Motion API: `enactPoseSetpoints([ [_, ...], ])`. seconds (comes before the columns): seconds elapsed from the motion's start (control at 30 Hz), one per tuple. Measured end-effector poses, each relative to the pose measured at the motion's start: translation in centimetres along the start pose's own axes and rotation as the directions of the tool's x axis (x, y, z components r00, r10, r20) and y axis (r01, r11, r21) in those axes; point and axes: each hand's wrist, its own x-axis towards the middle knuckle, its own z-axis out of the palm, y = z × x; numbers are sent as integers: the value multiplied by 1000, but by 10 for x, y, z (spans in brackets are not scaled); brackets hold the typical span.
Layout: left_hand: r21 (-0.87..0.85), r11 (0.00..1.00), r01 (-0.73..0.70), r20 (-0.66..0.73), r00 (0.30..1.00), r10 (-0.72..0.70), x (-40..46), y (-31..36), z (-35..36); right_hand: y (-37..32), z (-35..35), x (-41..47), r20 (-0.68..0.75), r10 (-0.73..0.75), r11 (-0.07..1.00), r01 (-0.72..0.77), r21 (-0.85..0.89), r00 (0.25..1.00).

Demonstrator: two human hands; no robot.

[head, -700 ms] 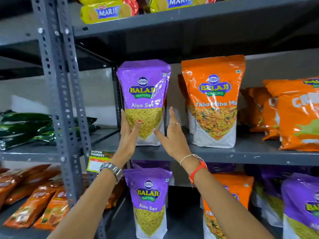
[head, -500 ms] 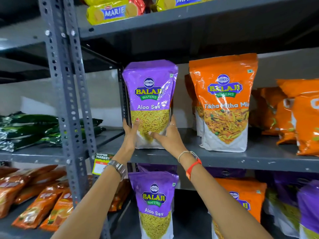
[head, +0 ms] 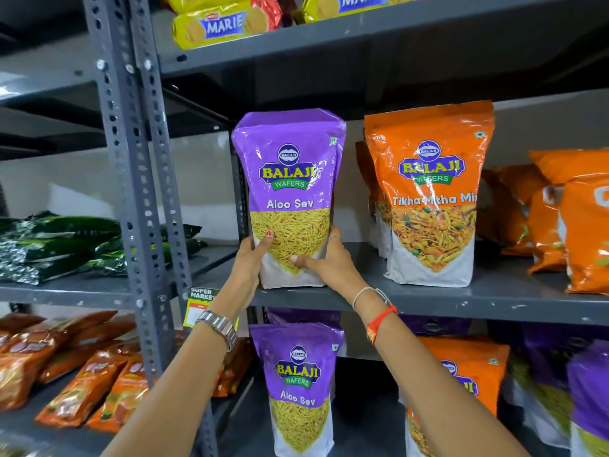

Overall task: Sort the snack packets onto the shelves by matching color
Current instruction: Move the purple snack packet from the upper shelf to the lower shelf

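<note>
Gripping: I am clasping the purple Aloo Sev packet [head: 290,199] low with left hand [head: 252,258] and right hand [head: 324,258].
Standing: on the orange packets' middle shelf [head: 428,296].
Risking: top-heavy pouch tipping forward.

1. A grey slotted-angle steel rack [head: 131,179] fills the view, its perforated uprights standing left of centre.
2. The middle shelf board [head: 428,300] runs rightward; an upper shelf board [head: 362,31] casts deep shadow beneath.
3. A pale wall [head: 82,179] shows behind the left bay.
4. A green and yellow "Super Market" price tag [head: 197,306] hangs at the shelf edge.
</note>
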Motion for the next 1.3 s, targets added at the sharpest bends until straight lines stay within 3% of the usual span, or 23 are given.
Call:
enactPoseSetpoints([
  [0.27,146,978,-150,111,985,134,-86,22,-21,-7,-18,-60,29,-102,987,97,129,994],
  [0.4,95,984,-152,163,977,135,-131,8,-31,4,-24,-103,106,-114,983,96,156,988],
  [0.67,212,976,-50,42,998,42,-205,-75,-40,78,-18,-179,294,63,978,-117,171,954],
  [0.87,275,961,18,-14,1000,-15,-243,-145,-25,153,-24,-221,309,223,962,-260,84,924],
  [1.07,266,951,160,-155,980,-122,-266,-208,1,207,-28,-234,327,344,928,-372,25,880],
  [1.3,262,935,238,-168,965,-199,-246,-249,27,252,-28,-226,317,456,875,-483,8,831],
])
